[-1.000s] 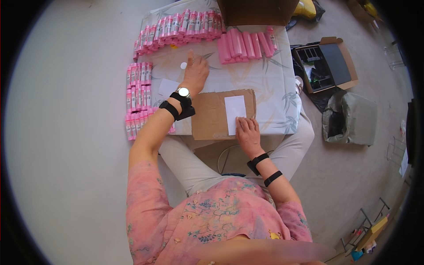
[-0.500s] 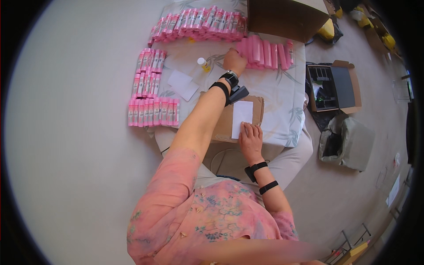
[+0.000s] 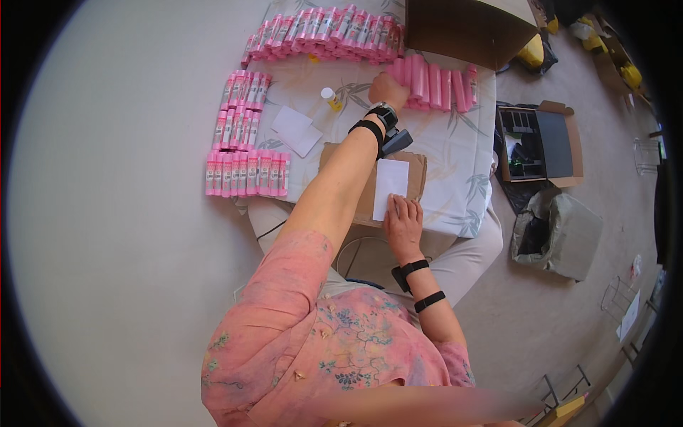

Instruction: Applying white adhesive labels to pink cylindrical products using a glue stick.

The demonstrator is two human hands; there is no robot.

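My left hand (image 3: 388,89) reaches across the table to the left end of a row of plain pink tubes (image 3: 435,87). It touches or nearly touches the nearest ones; its fingertips are hidden behind the back of the hand. Close to my body, my right hand (image 3: 403,226) rests with its fingers stretched over the lower part of a white paper sheet (image 3: 392,178). That sheet lies on a flat piece of brown cardboard (image 3: 416,167). A small bottle with a white cap and yellow body (image 3: 333,102) stands left of my left wrist.
Pink tubes with silver labels are heaped at the far edge (image 3: 320,32) and grouped along the left side (image 3: 245,173). White paper pieces (image 3: 295,130) lie left of the cardboard. An open box (image 3: 466,32) stands at the far right; another (image 3: 558,142) sits on the floor beside a grey bag (image 3: 565,235).
My left hand has moved slightly right and farther along the row of plain pink tubes. The right hand stays on the paper sheet. The whole view has shifted a little.
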